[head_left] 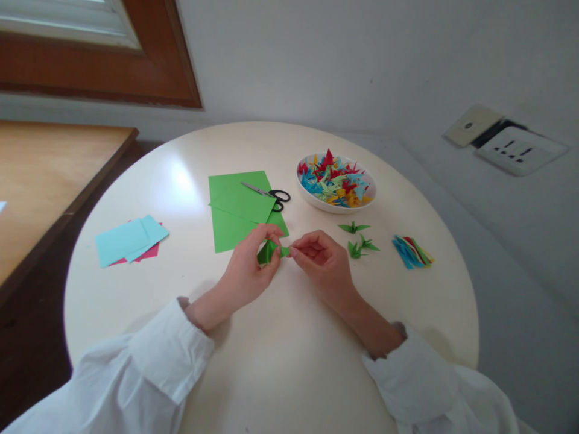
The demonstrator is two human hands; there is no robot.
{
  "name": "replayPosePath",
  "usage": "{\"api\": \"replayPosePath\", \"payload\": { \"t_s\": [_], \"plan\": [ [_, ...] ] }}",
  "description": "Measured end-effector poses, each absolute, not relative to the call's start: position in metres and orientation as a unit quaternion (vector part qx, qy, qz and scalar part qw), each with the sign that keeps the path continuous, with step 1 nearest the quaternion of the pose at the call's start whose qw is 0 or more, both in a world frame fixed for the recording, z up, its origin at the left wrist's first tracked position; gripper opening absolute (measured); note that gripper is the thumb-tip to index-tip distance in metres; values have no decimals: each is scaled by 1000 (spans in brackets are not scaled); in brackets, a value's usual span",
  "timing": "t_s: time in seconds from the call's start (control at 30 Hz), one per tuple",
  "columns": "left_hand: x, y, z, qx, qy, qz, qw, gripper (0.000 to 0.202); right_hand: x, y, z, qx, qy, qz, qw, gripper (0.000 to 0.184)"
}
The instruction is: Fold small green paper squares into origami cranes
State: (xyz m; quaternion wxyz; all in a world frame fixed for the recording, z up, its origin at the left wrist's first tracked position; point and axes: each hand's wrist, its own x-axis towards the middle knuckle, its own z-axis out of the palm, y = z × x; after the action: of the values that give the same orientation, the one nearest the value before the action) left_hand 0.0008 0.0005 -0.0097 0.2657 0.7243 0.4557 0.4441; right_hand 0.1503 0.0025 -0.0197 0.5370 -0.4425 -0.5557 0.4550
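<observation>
The lower middle of the frame is filled by a round white table (292,361). On it are laid light-blue and red papers (120,241) at left, green sheets (226,193) near centre, and, right of centre, a white bowl (332,207), folded green cranes (353,228) and coloured strips (412,252).

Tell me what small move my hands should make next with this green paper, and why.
I'd probably press a crease at the narrow end of the folded green paper with the right hand: its fingers are pinched at that end, while the left hand holds the wider part.
</observation>
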Motion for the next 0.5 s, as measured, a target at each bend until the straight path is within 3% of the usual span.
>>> {"api": "replayPosePath", "payload": {
  "t_s": [0.5],
  "plan": [
    [1,-1,-10,722,461,449,254,18,150,1,-19,-442,-559,441,546,12]
  ]
}}
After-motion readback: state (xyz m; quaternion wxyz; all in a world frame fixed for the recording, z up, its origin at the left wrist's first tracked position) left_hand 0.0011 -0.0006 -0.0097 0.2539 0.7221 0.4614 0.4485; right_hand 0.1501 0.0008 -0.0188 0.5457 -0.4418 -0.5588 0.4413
